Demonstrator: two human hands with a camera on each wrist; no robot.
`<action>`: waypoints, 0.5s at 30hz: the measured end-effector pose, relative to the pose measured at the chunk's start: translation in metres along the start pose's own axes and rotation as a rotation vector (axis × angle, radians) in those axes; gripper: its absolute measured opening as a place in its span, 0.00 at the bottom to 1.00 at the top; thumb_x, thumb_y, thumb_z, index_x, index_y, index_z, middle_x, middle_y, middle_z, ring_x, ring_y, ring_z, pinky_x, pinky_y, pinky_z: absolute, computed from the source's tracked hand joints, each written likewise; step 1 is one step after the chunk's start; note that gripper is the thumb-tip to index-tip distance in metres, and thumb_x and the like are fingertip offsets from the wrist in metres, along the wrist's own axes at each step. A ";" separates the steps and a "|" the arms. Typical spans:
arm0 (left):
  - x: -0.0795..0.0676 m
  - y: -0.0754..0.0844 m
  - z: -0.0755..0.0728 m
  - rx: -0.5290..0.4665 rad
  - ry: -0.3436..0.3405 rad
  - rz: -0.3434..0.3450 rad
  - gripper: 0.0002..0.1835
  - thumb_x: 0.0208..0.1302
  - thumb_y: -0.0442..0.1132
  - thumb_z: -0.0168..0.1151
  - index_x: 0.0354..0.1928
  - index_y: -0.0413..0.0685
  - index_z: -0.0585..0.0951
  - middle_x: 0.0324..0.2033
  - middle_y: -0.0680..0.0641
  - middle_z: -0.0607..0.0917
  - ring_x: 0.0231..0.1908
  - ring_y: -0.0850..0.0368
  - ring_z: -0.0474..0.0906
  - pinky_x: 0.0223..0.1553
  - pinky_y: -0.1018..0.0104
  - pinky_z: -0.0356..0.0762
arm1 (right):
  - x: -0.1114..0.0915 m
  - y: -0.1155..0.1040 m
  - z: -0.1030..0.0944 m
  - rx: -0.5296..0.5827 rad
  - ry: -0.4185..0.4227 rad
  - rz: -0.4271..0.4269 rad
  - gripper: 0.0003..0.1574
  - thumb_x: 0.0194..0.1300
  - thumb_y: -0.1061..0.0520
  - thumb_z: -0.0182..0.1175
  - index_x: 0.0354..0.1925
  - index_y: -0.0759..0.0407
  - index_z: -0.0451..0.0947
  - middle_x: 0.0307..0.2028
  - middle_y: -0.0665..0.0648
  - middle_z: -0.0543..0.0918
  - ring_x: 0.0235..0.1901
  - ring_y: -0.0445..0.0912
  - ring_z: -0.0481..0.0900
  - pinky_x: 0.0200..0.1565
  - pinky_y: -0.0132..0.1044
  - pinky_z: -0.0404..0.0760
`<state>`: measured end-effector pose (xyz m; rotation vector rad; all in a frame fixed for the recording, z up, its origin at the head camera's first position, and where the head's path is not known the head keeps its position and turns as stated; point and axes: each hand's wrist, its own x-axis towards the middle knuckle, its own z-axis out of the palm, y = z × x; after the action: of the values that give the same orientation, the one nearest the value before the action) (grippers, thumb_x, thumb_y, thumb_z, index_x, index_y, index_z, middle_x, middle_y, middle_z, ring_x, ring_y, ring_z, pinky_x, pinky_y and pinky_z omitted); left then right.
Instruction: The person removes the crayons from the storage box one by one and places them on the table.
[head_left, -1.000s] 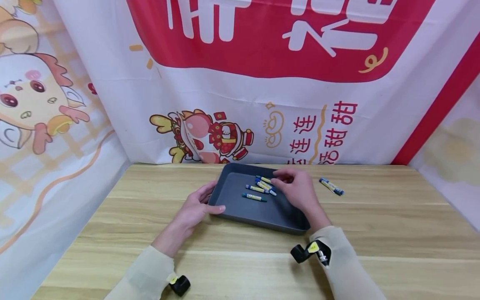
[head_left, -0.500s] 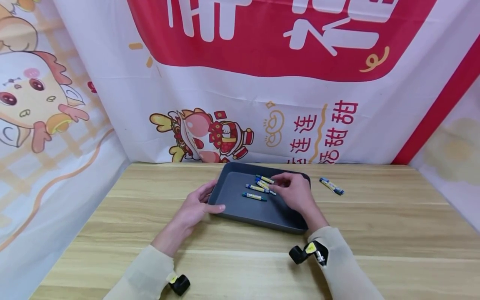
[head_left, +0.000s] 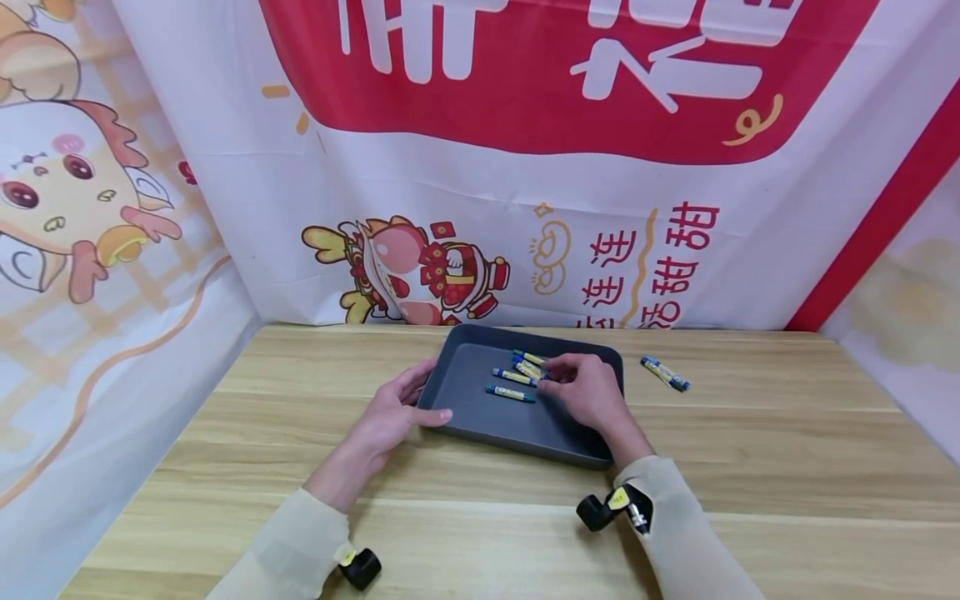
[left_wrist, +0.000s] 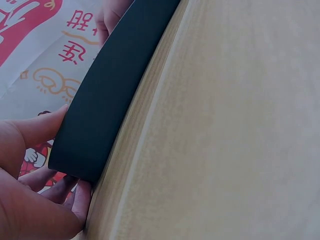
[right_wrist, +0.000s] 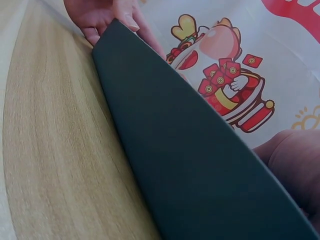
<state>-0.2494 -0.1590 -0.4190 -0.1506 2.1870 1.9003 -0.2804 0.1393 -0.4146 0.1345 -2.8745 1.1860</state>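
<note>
My left hand grips the left end of a dark grey tray, thumb over the rim and fingers at the outer wall. In the left wrist view, those fingers tuck around the tray's lower corner. Several crayons with pale yellow wrappers lie in the tray. My right hand reaches in over the right side, thumb and fingertips pinching the right end of a blue-ended crayon. Just below it lies another crayon, and nearer me a green-tipped crayon. The right wrist view hides the crayons behind the tray's wall.
To the right of the tray, blue-ended crayons lie close together on the wooden table. A printed white and red cloth hangs along the table's back edge. More cloth hangs at the left and right sides.
My right hand has shifted slightly down and left over the crayons, and its fingertips now cover a pale crayon end seen before. My left hand and the tray stay in place.
</note>
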 end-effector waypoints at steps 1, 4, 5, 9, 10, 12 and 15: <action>0.000 0.000 0.000 0.000 0.001 -0.001 0.47 0.61 0.31 0.77 0.80 0.61 0.68 0.81 0.47 0.66 0.81 0.42 0.59 0.84 0.43 0.55 | 0.000 0.000 0.000 -0.001 -0.004 0.005 0.18 0.69 0.51 0.72 0.56 0.53 0.89 0.47 0.56 0.90 0.45 0.50 0.83 0.50 0.46 0.82; 0.000 0.000 0.000 0.001 0.004 -0.002 0.47 0.61 0.31 0.77 0.80 0.61 0.68 0.81 0.47 0.66 0.81 0.42 0.60 0.84 0.43 0.55 | 0.000 0.000 0.000 -0.006 -0.013 0.016 0.19 0.69 0.51 0.73 0.56 0.53 0.88 0.48 0.57 0.90 0.47 0.51 0.84 0.53 0.48 0.82; 0.000 0.000 0.000 0.001 0.004 -0.002 0.47 0.61 0.31 0.77 0.80 0.61 0.68 0.81 0.47 0.66 0.81 0.42 0.60 0.84 0.43 0.55 | 0.001 0.000 0.000 -0.009 -0.016 0.019 0.19 0.69 0.51 0.73 0.57 0.53 0.88 0.49 0.57 0.90 0.47 0.51 0.84 0.54 0.48 0.83; 0.000 0.000 0.001 0.000 0.005 -0.002 0.47 0.61 0.31 0.77 0.80 0.61 0.68 0.81 0.47 0.66 0.81 0.42 0.60 0.84 0.43 0.55 | 0.001 0.001 0.001 -0.020 -0.032 0.023 0.19 0.69 0.53 0.72 0.57 0.53 0.88 0.49 0.58 0.90 0.47 0.52 0.83 0.54 0.48 0.82; 0.000 0.000 0.001 0.000 0.005 -0.002 0.47 0.61 0.31 0.77 0.80 0.61 0.68 0.81 0.47 0.66 0.81 0.42 0.60 0.84 0.43 0.55 | 0.001 0.002 0.001 -0.023 -0.034 0.024 0.19 0.69 0.53 0.72 0.57 0.53 0.88 0.49 0.58 0.90 0.47 0.52 0.83 0.54 0.48 0.82; -0.001 0.000 0.001 0.000 0.006 -0.002 0.47 0.61 0.31 0.76 0.80 0.61 0.68 0.81 0.47 0.66 0.81 0.42 0.60 0.84 0.43 0.55 | 0.001 0.003 0.002 -0.030 -0.039 0.022 0.19 0.70 0.53 0.72 0.57 0.53 0.88 0.50 0.58 0.89 0.47 0.51 0.83 0.54 0.48 0.82; -0.001 0.000 0.001 0.001 0.006 -0.002 0.47 0.61 0.31 0.76 0.80 0.61 0.68 0.81 0.47 0.66 0.81 0.42 0.60 0.84 0.43 0.55 | 0.002 0.003 0.003 -0.041 -0.033 0.022 0.19 0.70 0.53 0.72 0.57 0.53 0.88 0.49 0.57 0.90 0.47 0.51 0.83 0.53 0.47 0.82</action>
<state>-0.2489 -0.1584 -0.4186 -0.1585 2.1914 1.9004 -0.2825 0.1396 -0.4189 0.1235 -2.9344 1.1382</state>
